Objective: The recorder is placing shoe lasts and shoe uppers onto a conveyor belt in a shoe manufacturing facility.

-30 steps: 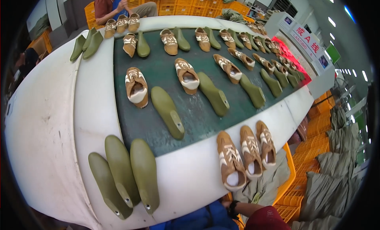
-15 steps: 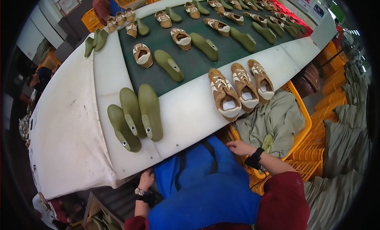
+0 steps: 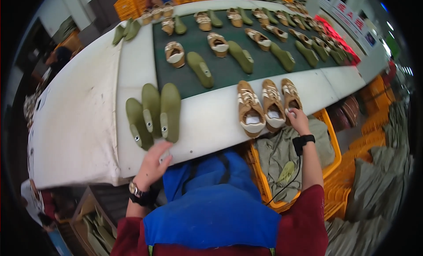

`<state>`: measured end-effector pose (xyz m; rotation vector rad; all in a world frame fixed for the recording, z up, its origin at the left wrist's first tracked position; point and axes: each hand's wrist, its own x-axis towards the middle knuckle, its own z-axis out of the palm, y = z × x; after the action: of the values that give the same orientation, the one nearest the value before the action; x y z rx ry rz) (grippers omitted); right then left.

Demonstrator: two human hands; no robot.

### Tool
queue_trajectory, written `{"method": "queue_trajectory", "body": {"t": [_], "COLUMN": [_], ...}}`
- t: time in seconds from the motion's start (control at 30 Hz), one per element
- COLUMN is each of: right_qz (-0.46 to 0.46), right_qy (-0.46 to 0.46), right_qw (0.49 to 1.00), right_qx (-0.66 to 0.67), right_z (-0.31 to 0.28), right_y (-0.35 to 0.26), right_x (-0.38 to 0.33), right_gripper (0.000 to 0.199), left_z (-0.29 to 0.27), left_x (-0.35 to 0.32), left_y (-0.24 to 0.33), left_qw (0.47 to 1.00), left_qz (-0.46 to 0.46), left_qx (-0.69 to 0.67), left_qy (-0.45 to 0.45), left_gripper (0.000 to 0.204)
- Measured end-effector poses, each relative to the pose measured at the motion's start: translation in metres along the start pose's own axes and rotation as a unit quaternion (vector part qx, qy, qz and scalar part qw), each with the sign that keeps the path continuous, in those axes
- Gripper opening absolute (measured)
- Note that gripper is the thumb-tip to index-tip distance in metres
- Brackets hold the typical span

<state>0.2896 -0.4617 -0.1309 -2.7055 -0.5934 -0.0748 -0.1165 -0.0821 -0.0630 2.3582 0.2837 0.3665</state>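
Reaching both hands up onto white table edge (image 3: 79,124); left for green lasts, right for tan shoes.

Left hand (image 3: 152,161) at near edge, fingers loosely curled, nothing gripped, fingertips just short of heel ends of three green shoe lasts (image 3: 154,110); lasts just beyond hand, side by side, long axes running away from body, heels nearest; left hand clearly the closer one to them; right hand (image 3: 299,119) touching heel of rightmost of three tan shoes (image 3: 266,104), fingers bent on its rim, pinch or mere touch: cannot tell; shoes also lying lengthwise away, heels near; orange crate (image 3: 328,137) with olive cloth under right forearm; farther out, dark green conveyor belt (image 3: 229,71) carrying alternating shoes and lasts; orange crates beyond.
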Motion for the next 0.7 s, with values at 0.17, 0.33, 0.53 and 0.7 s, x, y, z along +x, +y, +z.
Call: {"method": "queue_trajectory", "body": {"t": [0.17,0.33,0.53,0.7], "right_qz": [-0.074,-0.129,-0.139,-0.337], "right_qy": [-0.056,-0.120,-0.068,-0.129], "right_qw": [0.995,0.982,0.987,0.915], "right_qx": [0.040,0.067,-0.035,0.183], "right_z": [0.002,0.007,-0.038,-0.026], "right_y": [-0.044,-0.077,-0.148,-0.292], "right_x": [-0.004,-0.003,-0.017,-0.065], "right_gripper": [0.025,0.027,0.043,0.042], "left_z": [-0.035,-0.052,-0.077,-0.100], "left_x": [0.009,0.000,-0.011,0.009], "left_y": [-0.048,-0.089,-0.110,-0.112], "left_qw": [0.979,0.981,0.931,0.862], "left_qz": [-0.024,-0.085,-0.114,-0.079], "left_qx": [0.119,0.096,0.341,0.497], "left_qy": [0.161,0.146,0.061,0.058], "left_gripper": [0.032,0.032,0.051,0.044]}}
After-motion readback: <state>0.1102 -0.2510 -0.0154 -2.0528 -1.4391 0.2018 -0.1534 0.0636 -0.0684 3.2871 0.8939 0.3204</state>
